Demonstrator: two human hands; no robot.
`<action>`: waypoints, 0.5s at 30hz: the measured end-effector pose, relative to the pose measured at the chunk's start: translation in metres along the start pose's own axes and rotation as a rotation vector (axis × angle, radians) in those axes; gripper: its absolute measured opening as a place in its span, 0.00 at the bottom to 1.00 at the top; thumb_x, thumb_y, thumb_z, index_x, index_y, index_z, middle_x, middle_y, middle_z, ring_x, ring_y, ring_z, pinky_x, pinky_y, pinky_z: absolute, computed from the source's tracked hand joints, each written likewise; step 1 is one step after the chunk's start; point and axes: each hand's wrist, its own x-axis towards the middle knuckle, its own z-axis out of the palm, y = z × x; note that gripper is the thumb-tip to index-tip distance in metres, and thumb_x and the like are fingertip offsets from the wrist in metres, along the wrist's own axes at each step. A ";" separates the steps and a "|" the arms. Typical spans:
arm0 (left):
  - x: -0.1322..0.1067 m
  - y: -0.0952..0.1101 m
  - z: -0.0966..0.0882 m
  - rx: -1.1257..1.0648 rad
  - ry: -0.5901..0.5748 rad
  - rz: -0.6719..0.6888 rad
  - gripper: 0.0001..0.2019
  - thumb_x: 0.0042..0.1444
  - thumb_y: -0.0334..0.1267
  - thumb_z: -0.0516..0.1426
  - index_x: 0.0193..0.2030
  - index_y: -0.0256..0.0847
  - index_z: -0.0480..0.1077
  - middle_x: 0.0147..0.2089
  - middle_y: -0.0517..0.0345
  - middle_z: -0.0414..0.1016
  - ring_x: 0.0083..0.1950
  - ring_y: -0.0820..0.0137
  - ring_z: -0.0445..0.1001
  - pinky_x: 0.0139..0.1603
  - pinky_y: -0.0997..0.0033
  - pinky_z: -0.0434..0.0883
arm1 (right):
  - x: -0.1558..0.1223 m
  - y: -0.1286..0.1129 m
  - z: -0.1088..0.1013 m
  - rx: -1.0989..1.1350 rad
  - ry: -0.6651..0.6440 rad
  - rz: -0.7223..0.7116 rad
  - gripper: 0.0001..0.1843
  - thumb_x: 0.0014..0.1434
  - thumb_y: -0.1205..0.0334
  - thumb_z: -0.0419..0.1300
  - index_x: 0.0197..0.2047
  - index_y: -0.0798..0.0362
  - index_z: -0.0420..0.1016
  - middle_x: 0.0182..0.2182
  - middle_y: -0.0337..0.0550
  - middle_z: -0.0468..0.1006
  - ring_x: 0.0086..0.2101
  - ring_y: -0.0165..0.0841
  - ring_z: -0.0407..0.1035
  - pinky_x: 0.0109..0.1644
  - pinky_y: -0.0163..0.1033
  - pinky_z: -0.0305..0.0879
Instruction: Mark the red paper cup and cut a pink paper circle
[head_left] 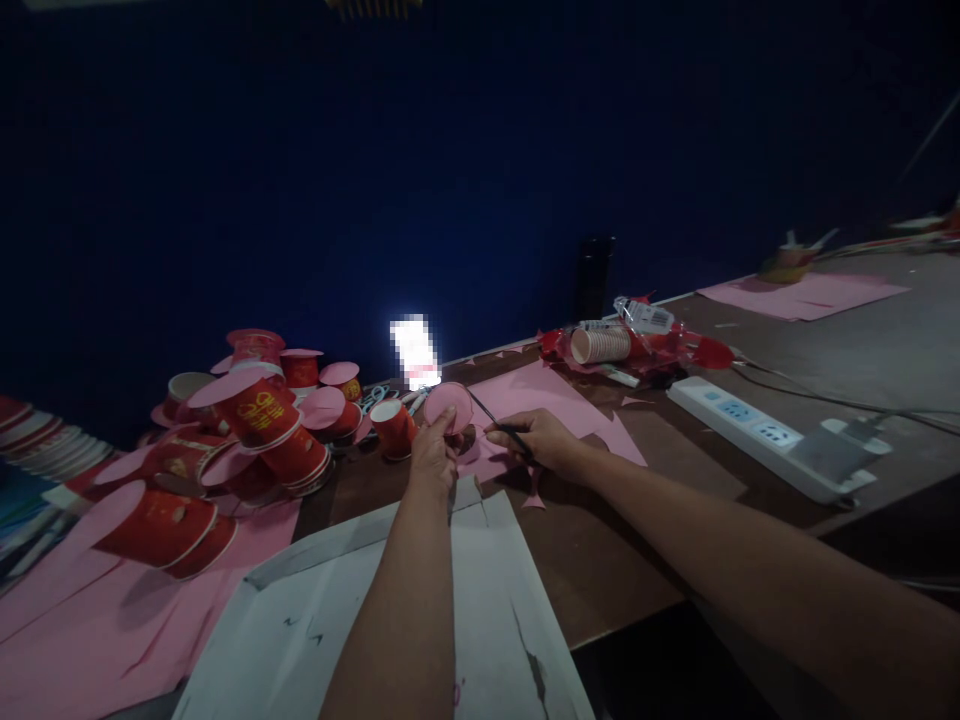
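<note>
My left hand [435, 455] is closed on a round pink paper disc [450, 398], held up above the table. Close on its right, my right hand [536, 440] grips a thin dark stick-like tool [491, 412], whose tip points up and left toward the disc; its exact kind is unclear. A small red paper cup [394, 432] with a white inside stands just left of my left hand. Cut pink paper [547, 395] and small scraps [534, 490] lie behind and below my right hand.
Red paper cups [274, 425] topped with pink discs crowd the left side, near stacked cups [52, 450]. A glowing screen [415, 352] stands behind. White sheets [495, 580] lie in front. At right are wrapped cups [600, 343] and a power strip [739, 430] with a plugged charger.
</note>
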 end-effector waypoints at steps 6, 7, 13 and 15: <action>0.003 -0.002 -0.002 -0.002 -0.022 0.009 0.19 0.33 0.34 0.68 0.31 0.37 0.65 0.25 0.65 0.68 0.20 0.80 0.65 0.18 0.81 0.61 | -0.002 -0.003 0.001 -0.005 0.000 -0.016 0.30 0.42 0.44 0.68 0.40 0.61 0.80 0.18 0.34 0.66 0.20 0.22 0.56 0.22 0.30 0.54; 0.003 -0.002 -0.002 -0.008 -0.021 0.012 0.18 0.33 0.33 0.68 0.31 0.37 0.65 0.25 0.65 0.69 0.20 0.80 0.65 0.18 0.81 0.60 | -0.002 -0.003 0.001 -0.008 -0.001 -0.017 0.30 0.42 0.44 0.68 0.40 0.61 0.80 0.19 0.34 0.66 0.20 0.22 0.56 0.22 0.30 0.54; 0.004 -0.001 -0.001 -0.005 0.014 -0.007 0.18 0.34 0.33 0.68 0.31 0.38 0.66 0.27 0.64 0.69 0.22 0.79 0.67 0.19 0.81 0.61 | -0.001 -0.003 0.001 -0.024 0.008 0.005 0.31 0.41 0.43 0.69 0.41 0.61 0.80 0.18 0.34 0.67 0.20 0.23 0.56 0.22 0.31 0.54; 0.004 -0.001 -0.001 -0.007 0.014 -0.008 0.17 0.34 0.33 0.68 0.31 0.37 0.66 0.27 0.64 0.70 0.22 0.80 0.66 0.19 0.82 0.61 | -0.001 -0.003 0.001 -0.021 -0.002 -0.001 0.30 0.41 0.43 0.69 0.40 0.60 0.81 0.18 0.34 0.68 0.20 0.23 0.57 0.23 0.31 0.55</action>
